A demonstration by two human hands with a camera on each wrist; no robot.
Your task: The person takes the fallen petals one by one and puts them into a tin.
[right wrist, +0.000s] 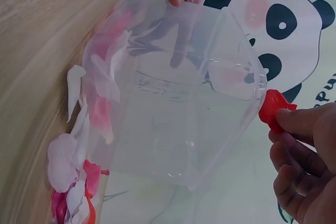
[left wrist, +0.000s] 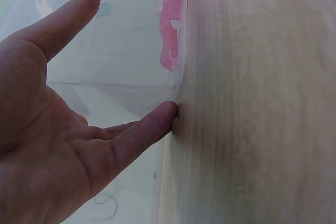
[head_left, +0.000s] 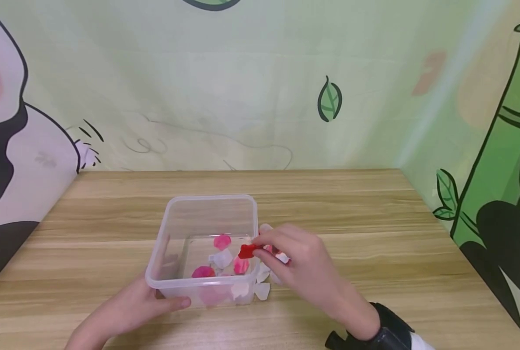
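Observation:
My right hand [head_left: 301, 262] pinches a red petal [head_left: 246, 251] between thumb and fingertips, over the right rim of a clear plastic box [head_left: 157, 253]. The right wrist view shows the petal [right wrist: 273, 109] just beside the rim, with the other fingers loosely bent. At the box's front left corner rests my left hand [head_left: 139, 304], thumb along the front wall. Its fingers, fairly straight and spread in the left wrist view, touch the box near its bottom edge. Inside lie pink and white petals, among them a dark pink petal [head_left: 203, 271] and a white petal [head_left: 222, 258].
Loose white petals [head_left: 262, 290] and pink ones lie in a small pile against the box's right side, partly hidden by my right hand. The wooden table [head_left: 373, 209] ends at a printed cloth wall [head_left: 242, 97] with panda drawings.

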